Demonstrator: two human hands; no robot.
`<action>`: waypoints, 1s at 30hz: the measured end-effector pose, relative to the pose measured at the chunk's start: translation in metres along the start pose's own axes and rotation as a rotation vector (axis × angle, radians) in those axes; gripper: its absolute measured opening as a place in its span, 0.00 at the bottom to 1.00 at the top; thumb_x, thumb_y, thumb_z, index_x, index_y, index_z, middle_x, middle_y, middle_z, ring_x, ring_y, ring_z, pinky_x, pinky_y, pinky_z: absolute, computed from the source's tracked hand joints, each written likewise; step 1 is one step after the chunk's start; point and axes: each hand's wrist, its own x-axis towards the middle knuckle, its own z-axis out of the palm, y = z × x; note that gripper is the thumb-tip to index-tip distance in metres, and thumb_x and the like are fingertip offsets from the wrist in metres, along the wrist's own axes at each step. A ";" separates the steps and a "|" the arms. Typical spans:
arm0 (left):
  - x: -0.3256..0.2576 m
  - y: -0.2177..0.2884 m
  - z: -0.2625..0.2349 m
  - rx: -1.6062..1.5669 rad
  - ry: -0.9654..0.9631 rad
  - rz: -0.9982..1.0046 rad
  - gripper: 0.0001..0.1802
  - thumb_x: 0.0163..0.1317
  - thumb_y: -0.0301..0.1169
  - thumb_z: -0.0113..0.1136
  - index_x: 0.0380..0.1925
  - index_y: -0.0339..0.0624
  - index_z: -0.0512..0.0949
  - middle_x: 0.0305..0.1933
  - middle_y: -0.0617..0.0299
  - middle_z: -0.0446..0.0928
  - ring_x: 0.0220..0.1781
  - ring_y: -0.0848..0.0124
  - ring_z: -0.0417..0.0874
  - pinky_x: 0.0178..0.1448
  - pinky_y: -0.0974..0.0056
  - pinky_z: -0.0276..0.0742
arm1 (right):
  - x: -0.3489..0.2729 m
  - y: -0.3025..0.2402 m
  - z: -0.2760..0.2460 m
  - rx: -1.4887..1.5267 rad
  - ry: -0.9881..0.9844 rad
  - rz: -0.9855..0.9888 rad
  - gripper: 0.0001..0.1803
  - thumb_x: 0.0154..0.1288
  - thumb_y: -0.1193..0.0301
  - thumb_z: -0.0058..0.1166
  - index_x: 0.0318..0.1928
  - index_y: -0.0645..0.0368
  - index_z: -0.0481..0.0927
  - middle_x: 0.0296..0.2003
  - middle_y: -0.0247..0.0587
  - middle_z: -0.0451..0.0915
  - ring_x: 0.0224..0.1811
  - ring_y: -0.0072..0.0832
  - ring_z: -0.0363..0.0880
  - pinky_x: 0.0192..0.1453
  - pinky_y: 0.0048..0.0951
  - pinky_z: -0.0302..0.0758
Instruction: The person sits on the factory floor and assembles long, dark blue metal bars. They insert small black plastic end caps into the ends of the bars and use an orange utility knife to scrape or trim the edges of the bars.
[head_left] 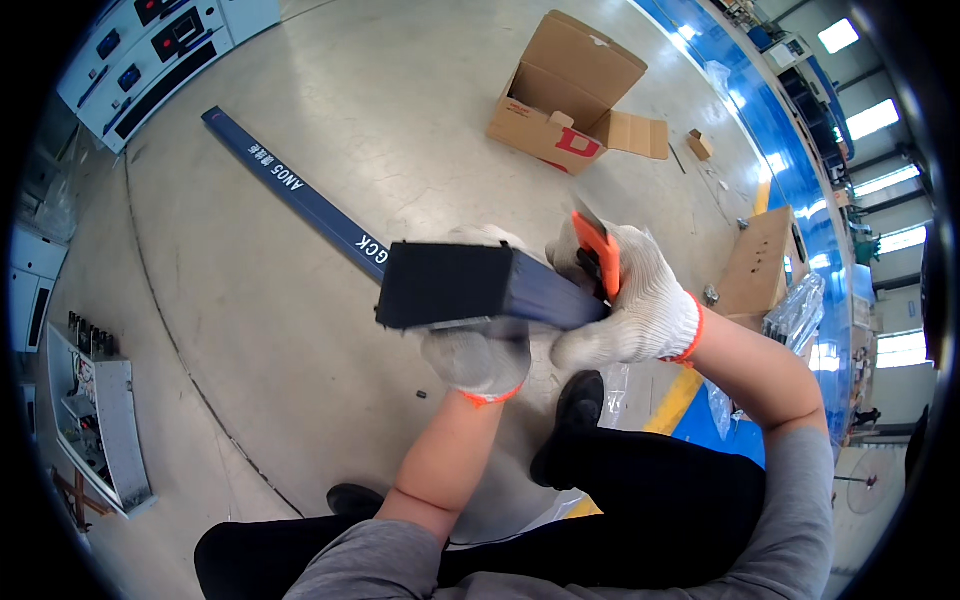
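In white knit gloves with orange cuffs, both my hands are at a dark blue bar with a black rectangular face (445, 285). My left hand (485, 360) is wrapped round it from below, its fingers partly hidden. My right hand (630, 300) holds an orange-handled utility knife (598, 250), blade tilted upward, while its thumb lies by the bar's right end. A long dark blue strip with white lettering (285, 180) runs from the far left to behind the black face. Whether strip and bar are one piece I cannot tell.
An open cardboard box (545, 130) stands on the floor ahead. Another carton (760, 265) and clear plastic wrap (797, 312) lie at right, near a yellow floor line (673, 400). Pale cabinets (165, 60) stand far left; an open metal unit (100, 430) is at left.
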 end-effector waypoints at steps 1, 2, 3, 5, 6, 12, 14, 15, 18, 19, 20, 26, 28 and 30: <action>0.005 0.006 0.010 -0.029 0.045 -0.022 0.46 0.74 0.71 0.43 0.59 0.34 0.73 0.52 0.50 0.82 0.48 0.64 0.86 0.51 0.58 0.85 | 0.001 -0.003 0.003 0.031 0.027 0.049 0.31 0.42 0.57 0.85 0.33 0.57 0.73 0.26 0.31 0.72 0.31 0.22 0.70 0.36 0.29 0.70; 0.010 0.012 0.020 -0.056 0.091 -0.042 0.45 0.75 0.69 0.43 0.60 0.31 0.73 0.50 0.49 0.82 0.46 0.64 0.86 0.48 0.59 0.86 | 0.002 -0.010 0.011 0.108 0.075 0.120 0.32 0.39 0.61 0.86 0.29 0.55 0.68 0.26 0.29 0.69 0.31 0.21 0.66 0.35 0.28 0.66; 0.014 0.017 0.030 -0.085 0.138 -0.061 0.45 0.76 0.67 0.44 0.61 0.28 0.72 0.48 0.48 0.82 0.45 0.65 0.86 0.45 0.61 0.86 | 0.003 -0.008 0.016 0.092 0.108 0.092 0.33 0.40 0.61 0.86 0.29 0.55 0.68 0.26 0.30 0.69 0.30 0.22 0.65 0.34 0.28 0.66; 0.022 0.027 0.041 0.001 0.093 -0.004 0.45 0.74 0.65 0.48 0.64 0.27 0.72 0.49 0.49 0.82 0.45 0.65 0.86 0.46 0.60 0.86 | 0.003 -0.003 0.028 0.055 0.178 0.042 0.33 0.40 0.60 0.87 0.28 0.56 0.68 0.26 0.33 0.68 0.30 0.23 0.64 0.33 0.29 0.66; 0.017 0.026 0.039 -0.089 0.074 0.004 0.39 0.74 0.55 0.55 0.69 0.32 0.66 0.55 0.52 0.78 0.52 0.64 0.84 0.55 0.58 0.84 | 0.003 0.000 0.030 0.032 0.186 -0.015 0.32 0.42 0.59 0.86 0.30 0.57 0.70 0.26 0.34 0.68 0.29 0.25 0.64 0.34 0.30 0.67; -0.008 0.012 0.000 0.062 -0.104 -0.132 0.37 0.68 0.36 0.67 0.72 0.34 0.64 0.62 0.54 0.76 0.58 0.64 0.82 0.62 0.55 0.82 | 0.007 0.011 0.029 -0.076 0.092 -0.317 0.24 0.71 0.48 0.67 0.42 0.59 0.83 0.31 0.46 0.80 0.32 0.47 0.81 0.39 0.40 0.79; -0.010 0.015 0.003 -0.087 -0.086 -0.202 0.32 0.69 0.36 0.68 0.68 0.34 0.68 0.59 0.53 0.79 0.57 0.64 0.84 0.62 0.55 0.82 | 0.009 0.011 0.027 -0.138 0.075 -0.389 0.24 0.70 0.48 0.67 0.41 0.58 0.84 0.31 0.46 0.80 0.31 0.47 0.80 0.38 0.41 0.79; -0.012 0.012 0.004 -0.084 -0.088 -0.164 0.29 0.69 0.36 0.68 0.64 0.34 0.72 0.57 0.53 0.80 0.56 0.64 0.85 0.61 0.55 0.83 | 0.010 0.011 0.026 -0.170 0.067 -0.425 0.24 0.70 0.48 0.67 0.41 0.58 0.84 0.31 0.46 0.79 0.31 0.47 0.80 0.38 0.41 0.79; -0.010 -0.030 -0.024 0.083 -0.288 0.203 0.19 0.68 0.34 0.70 0.53 0.34 0.81 0.50 0.54 0.86 0.51 0.62 0.88 0.58 0.54 0.84 | 0.014 0.002 0.026 -0.242 0.042 -0.448 0.24 0.70 0.48 0.68 0.38 0.57 0.83 0.30 0.47 0.79 0.31 0.49 0.81 0.36 0.42 0.79; -0.008 -0.032 -0.024 0.121 -0.358 0.258 0.16 0.68 0.33 0.71 0.49 0.35 0.82 0.48 0.54 0.87 0.49 0.62 0.89 0.57 0.54 0.85 | 0.014 0.002 0.025 -0.268 0.040 -0.447 0.24 0.70 0.47 0.68 0.38 0.57 0.83 0.30 0.47 0.79 0.31 0.49 0.81 0.36 0.42 0.80; -0.007 -0.034 -0.025 0.155 -0.424 0.316 0.12 0.68 0.32 0.71 0.46 0.35 0.84 0.45 0.55 0.88 0.47 0.61 0.89 0.56 0.54 0.85 | 0.014 0.002 0.025 -0.283 0.046 -0.447 0.23 0.66 0.49 0.70 0.37 0.58 0.82 0.30 0.47 0.79 0.30 0.49 0.81 0.36 0.42 0.79; -0.008 0.029 0.010 0.027 -0.187 0.117 0.09 0.65 0.31 0.73 0.39 0.37 0.86 0.40 0.54 0.90 0.41 0.57 0.91 0.51 0.54 0.86 | 0.012 -0.011 0.023 -0.361 0.031 -0.378 0.23 0.59 0.52 0.73 0.35 0.59 0.82 0.28 0.47 0.79 0.29 0.49 0.81 0.35 0.42 0.78; -0.012 0.026 0.008 0.011 -0.170 0.039 0.11 0.64 0.33 0.74 0.39 0.37 0.87 0.40 0.54 0.90 0.42 0.57 0.92 0.51 0.54 0.86 | 0.011 -0.012 0.021 -0.363 0.021 -0.371 0.23 0.59 0.52 0.73 0.35 0.59 0.82 0.27 0.47 0.78 0.29 0.48 0.81 0.35 0.42 0.78; -0.015 0.024 0.012 -0.116 -0.120 -0.062 0.14 0.62 0.35 0.77 0.40 0.38 0.86 0.40 0.54 0.90 0.43 0.57 0.92 0.52 0.55 0.86 | 0.010 -0.009 0.019 -0.373 0.026 -0.394 0.23 0.59 0.52 0.73 0.35 0.59 0.82 0.27 0.47 0.78 0.28 0.48 0.81 0.35 0.42 0.78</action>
